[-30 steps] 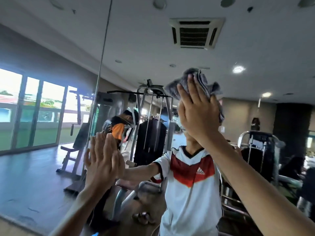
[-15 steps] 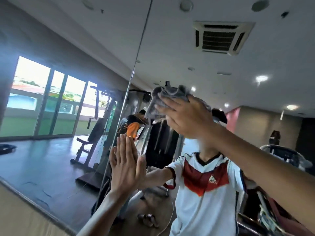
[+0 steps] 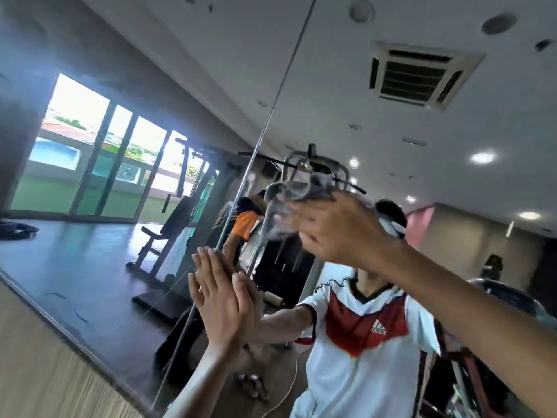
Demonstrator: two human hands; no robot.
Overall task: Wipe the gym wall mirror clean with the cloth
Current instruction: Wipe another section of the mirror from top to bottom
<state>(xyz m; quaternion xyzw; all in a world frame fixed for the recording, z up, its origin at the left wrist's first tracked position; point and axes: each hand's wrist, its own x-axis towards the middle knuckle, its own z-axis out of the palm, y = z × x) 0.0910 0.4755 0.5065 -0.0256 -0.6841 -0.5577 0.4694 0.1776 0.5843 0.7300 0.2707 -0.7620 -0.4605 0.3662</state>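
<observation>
The wall mirror (image 3: 376, 86) fills most of the head view, with a vertical seam (image 3: 271, 110) between two panels. My right hand (image 3: 334, 227) presses a crumpled grey cloth (image 3: 289, 200) flat against the glass just right of the seam, fingers straight and pointing left. Lower down, my left hand (image 3: 223, 300) lies flat on the mirror with straight fingers, right beside the seam. It holds nothing. The hand hides part of the cloth.
The mirror's lower edge (image 3: 54, 321) runs diagonally at the lower left above a wood-grain wall (image 3: 39, 372). Reflected in the glass are gym machines (image 3: 180, 212), bright windows (image 3: 105, 152), a ceiling vent (image 3: 419, 73) and a person in a white and red shirt (image 3: 367, 336).
My right hand has swept the cloth leftward across the glass toward the seam, turning its fingers from upward to pointing left. The left hand stays pressed on the mirror. The view has tilted.
</observation>
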